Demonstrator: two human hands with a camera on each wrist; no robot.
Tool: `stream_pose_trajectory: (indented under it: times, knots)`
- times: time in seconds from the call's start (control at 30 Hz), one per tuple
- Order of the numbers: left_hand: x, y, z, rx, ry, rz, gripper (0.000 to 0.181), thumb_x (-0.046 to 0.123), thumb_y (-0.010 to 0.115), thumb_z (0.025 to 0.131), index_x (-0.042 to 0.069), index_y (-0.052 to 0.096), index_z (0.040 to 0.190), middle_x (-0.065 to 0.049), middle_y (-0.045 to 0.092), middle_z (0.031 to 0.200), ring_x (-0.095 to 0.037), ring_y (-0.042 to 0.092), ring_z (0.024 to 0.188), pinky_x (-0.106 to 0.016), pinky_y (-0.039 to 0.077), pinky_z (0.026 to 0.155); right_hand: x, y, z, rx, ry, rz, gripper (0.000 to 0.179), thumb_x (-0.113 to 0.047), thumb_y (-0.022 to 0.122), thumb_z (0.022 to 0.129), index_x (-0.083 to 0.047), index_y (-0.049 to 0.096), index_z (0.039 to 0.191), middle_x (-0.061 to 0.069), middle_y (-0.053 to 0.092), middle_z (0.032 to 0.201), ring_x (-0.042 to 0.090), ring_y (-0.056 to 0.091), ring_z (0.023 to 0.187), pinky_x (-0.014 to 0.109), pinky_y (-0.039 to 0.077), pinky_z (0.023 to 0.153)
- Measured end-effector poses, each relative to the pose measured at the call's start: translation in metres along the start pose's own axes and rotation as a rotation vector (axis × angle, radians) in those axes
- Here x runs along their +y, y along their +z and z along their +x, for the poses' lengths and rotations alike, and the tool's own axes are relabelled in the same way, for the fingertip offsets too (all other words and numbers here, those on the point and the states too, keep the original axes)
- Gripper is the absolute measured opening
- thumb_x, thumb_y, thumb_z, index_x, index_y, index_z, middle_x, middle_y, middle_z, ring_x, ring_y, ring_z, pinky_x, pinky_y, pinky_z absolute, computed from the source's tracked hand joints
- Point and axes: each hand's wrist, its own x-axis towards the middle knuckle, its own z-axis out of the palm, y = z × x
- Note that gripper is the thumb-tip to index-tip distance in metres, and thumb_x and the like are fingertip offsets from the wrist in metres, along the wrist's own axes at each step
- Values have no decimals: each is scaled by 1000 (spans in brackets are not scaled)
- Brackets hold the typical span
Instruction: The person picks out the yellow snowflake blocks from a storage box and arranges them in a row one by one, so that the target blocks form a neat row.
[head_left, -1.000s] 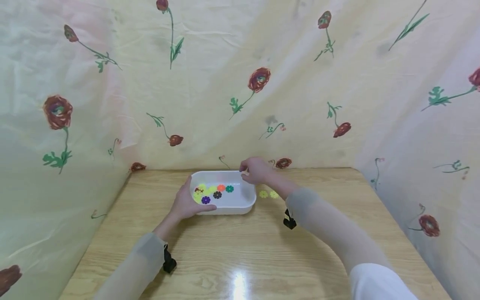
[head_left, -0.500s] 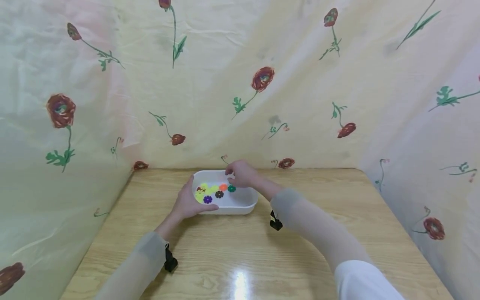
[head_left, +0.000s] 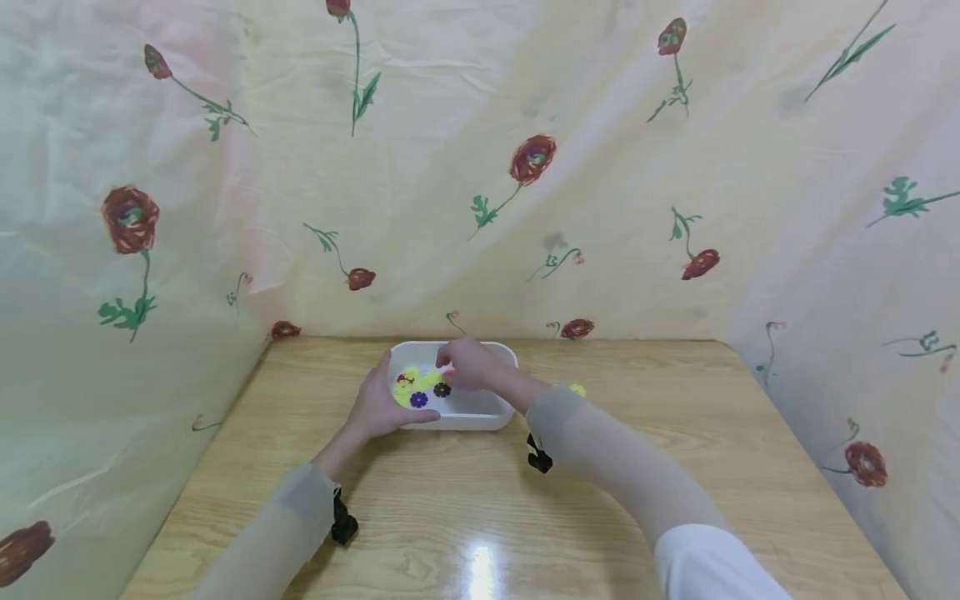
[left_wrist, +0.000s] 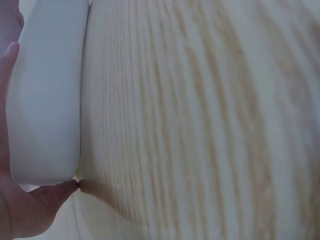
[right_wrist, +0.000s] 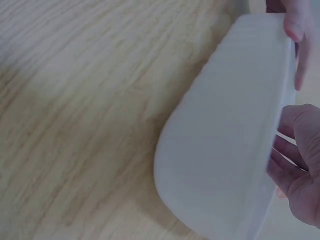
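"Scene?"
"One wood-grain table (head_left: 420,508), one white oblong plastic tub (head_left: 468,422)."
"Hands?"
"Two: left hand (head_left: 377,407) gripping the tub; right hand (head_left: 472,365) dipping inside, hold unclear."
"Contents?"
"One petal-edged purple plastic flower (head_left: 418,400); one dark brown flower (head_left: 442,390); one orange flower (head_left: 448,373), part-hidden; yellow and red flowers (head_left: 403,390) overlapping beyond count. On the table, one yellow flower (head_left: 577,389)."

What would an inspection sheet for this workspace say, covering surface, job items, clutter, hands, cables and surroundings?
Surface: wood-grain table, with a bright glare toward the wearer.
Job items: white tray with flower-shaped pieces inside, yellow, purple and dark brown among them; one yellow piece shows on the table, right of the tray.
Clutter: nothing seen.
Hands: left hand grips the tray's left end; right hand reaches into the tray, whether holding a piece cannot be told.
Cables: nothing seen.
Surroundings: flower-print sheeting behind and on both sides.
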Motion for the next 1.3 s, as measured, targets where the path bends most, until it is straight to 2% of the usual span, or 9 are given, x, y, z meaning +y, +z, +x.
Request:
stream_pose_trajectory:
  times: [0.17,0.33,0.5,0.7,0.87,1.07,1.3]
  knots:
    - [-1,-2,-1,-4,-5,1,148,57,101,61,12,13,170,-16,49,156,-36,52,137,-61,46,115,-8,8,2,-17,-6,-13,30,-5,71,93,-5,77,123,11,78,126,28,71,123,40,57,108]
    - [-3,-3,-2,-13,-16,13,150,57,100,63,10,9,171,-18,45,159,-38,50,141,-62,45,116,-16,17,6,-11,-42,-71,31,-6,75,93,-6,77,123,9,78,125,26,72,120,38,57,108]
    - [-3,-2,-2,-16,-22,2,151,55,102,62,12,7,172,-18,45,159,-38,52,138,-60,47,115,-19,25,9,-9,-43,-95,34,-7,75,94,-6,76,128,9,78,128,26,71,121,36,56,109]
    - [-3,1,-2,-15,-26,-6,152,56,101,61,14,6,172,-18,45,159,-37,53,137,-60,46,117,-17,34,8,-26,-34,-170,35,-6,72,95,-8,75,129,9,76,119,24,68,108,35,56,104]
    - [0,0,-1,-13,-32,-10,152,55,102,61,14,7,172,-17,44,161,-38,52,140,-60,44,119,-16,36,9,-42,-16,-176,37,-3,72,94,-10,74,130,9,73,116,22,66,104,35,56,102]
    - [0,-1,0,-12,-31,-16,151,57,101,61,14,8,172,-17,46,159,-36,53,137,-59,46,117,-17,35,11,-24,-34,-189,32,-4,74,93,-10,77,124,8,72,112,20,63,97,33,56,95]
    - [-2,0,1,-18,-35,-20,151,59,100,63,14,7,172,-16,45,160,-35,53,136,-58,46,116,-17,36,13,-33,-19,-173,31,-4,75,92,-7,77,123,11,74,119,24,67,109,35,56,105]
